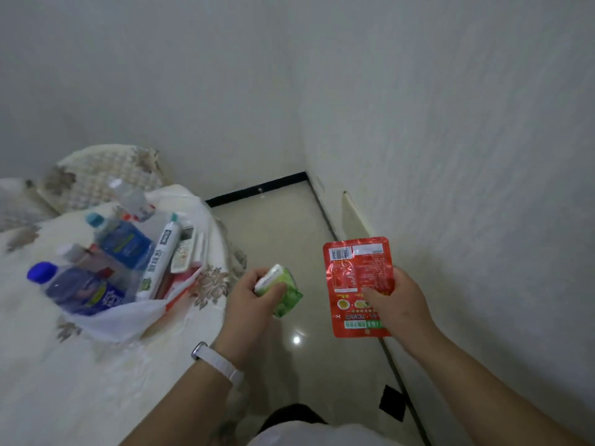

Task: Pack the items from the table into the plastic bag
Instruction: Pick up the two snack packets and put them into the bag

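Note:
A clear plastic bag (128,320) lies open on the cloth-covered table (64,365) at the left, holding several bottles, a white tube (161,255) and other small items. My left hand (254,304) grips a small green packet (283,291) just right of the table's edge, over the floor. Further right, my right hand (396,304) holds a flat red pouch (357,278) upright by its lower right side, its printed back toward me. Both hands are beyond the bag's mouth.
A blue-capped bottle (77,288) and a blue-labelled bottle (122,239) lie in the bag. A patterned cushion (103,175) sits behind the table. Glossy floor (283,236) runs between table and white wall (467,156) on the right.

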